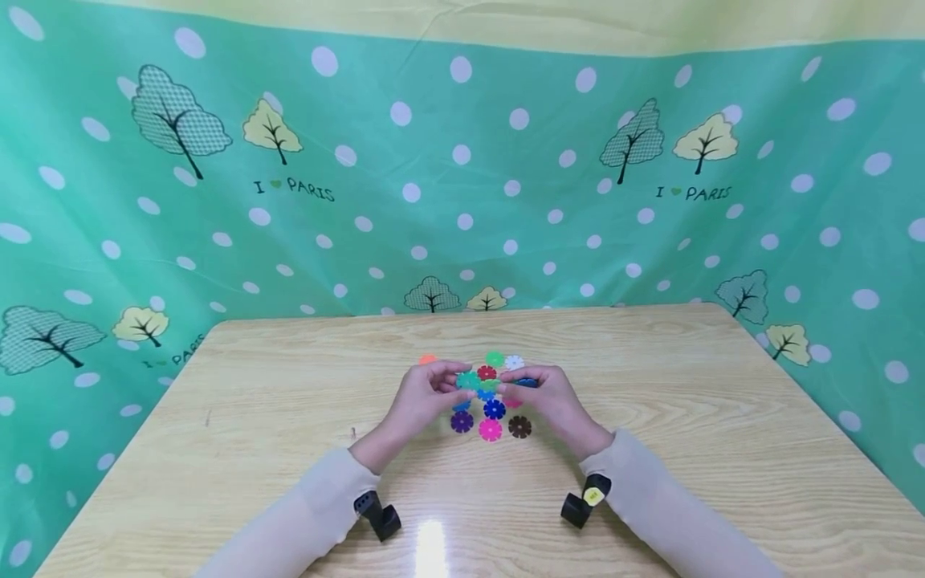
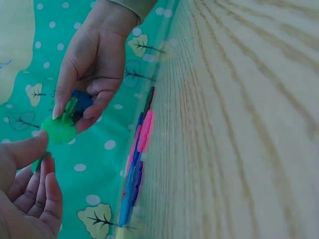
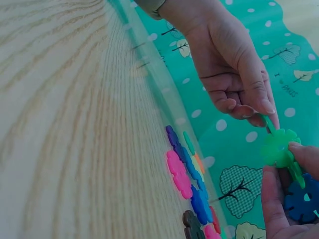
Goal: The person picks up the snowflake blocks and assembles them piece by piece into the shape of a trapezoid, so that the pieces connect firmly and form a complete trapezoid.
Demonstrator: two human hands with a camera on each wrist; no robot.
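Note:
Over the table, both hands work on a small cluster of interlocking snowflake discs. My left hand [image 1: 419, 397] pinches a teal-green disc [image 1: 467, 380] at its edge between thumb and fingers. A light green disc [image 2: 59, 130] sits in the middle of the cluster, slotted across others. My right hand [image 1: 549, 399] pinches the opposite side, where another green disc [image 3: 296, 175] stands edge-on. Beside it, a dark blue disc [image 3: 302, 203] shows at the right fingers. The fingertips of the two hands are close together.
Loose snowflake discs lie on the wooden table [image 1: 253, 449] below and behind the hands: purple [image 1: 462, 421], pink [image 1: 490, 430], brown [image 1: 519, 426], blue [image 1: 495, 409], red [image 1: 487, 372], white [image 1: 514, 363] and orange [image 1: 429, 360]. A green dotted cloth [image 1: 462, 185] hangs behind the table.

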